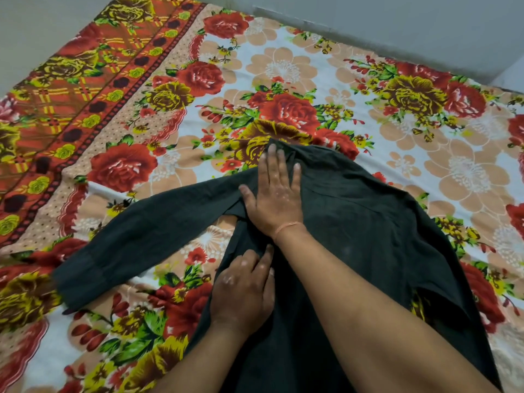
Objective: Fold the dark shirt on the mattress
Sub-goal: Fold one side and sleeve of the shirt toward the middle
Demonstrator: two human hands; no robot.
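Note:
The dark shirt (365,228) lies spread on the mattress, covered by a floral sheet (283,69). One long sleeve (136,236) stretches out to the left, its cuff near the left edge. My right hand (273,191) presses flat on the shirt near the shoulder, fingers spread and pointing away from me. My left hand (243,287) rests palm down on the shirt's left side edge, just below the armpit, fingers together. The shirt's lower part is hidden under my forearms.
The sheet has a red and orange patterned border (85,89) along the left. A grey wall (397,29) runs along the far side of the mattress. Bare sheet shows to the left, right and beyond the shirt.

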